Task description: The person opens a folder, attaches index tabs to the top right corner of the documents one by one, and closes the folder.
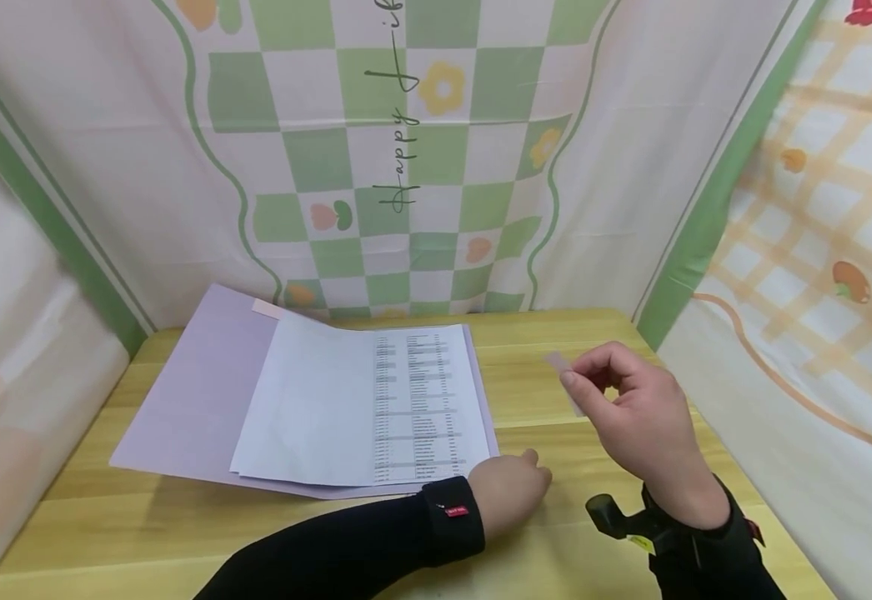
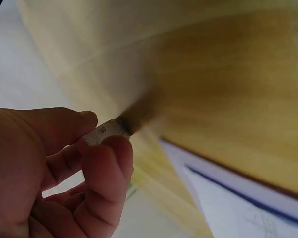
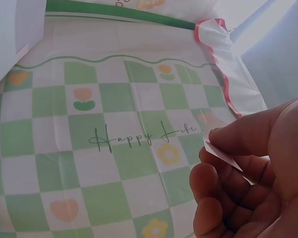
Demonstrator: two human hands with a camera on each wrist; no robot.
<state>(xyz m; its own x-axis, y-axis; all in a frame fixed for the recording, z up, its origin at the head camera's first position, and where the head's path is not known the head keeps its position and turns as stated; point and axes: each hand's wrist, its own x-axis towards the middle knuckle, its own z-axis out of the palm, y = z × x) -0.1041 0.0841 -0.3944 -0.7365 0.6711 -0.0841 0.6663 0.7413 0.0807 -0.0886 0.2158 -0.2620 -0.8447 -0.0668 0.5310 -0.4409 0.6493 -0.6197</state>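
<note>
A lilac folder (image 1: 196, 392) lies open on the wooden table, holding white sheets (image 1: 316, 400) with a printed table of rows down the right side. Beyond the folder's near right corner, my left hand (image 1: 511, 492) reaches across low over the table. Its thumb and finger pinch a small white piece with printed marks and a dark end (image 2: 103, 133), hidden in the head view; I cannot tell its kind. To the right, my raised right hand (image 1: 638, 417) pinches a thin, pale paper strip (image 3: 223, 156) between thumb and fingertips, the other fingers curled beneath.
A pale pink tab (image 1: 267, 309) sits at the top edge of the folder's left cover. Green-checked cloth (image 1: 436, 167) hangs along the table's back edge, with more cloth (image 1: 811, 317) on the right side. A black wrist mount (image 1: 607, 517) sticks out beside the right sleeve.
</note>
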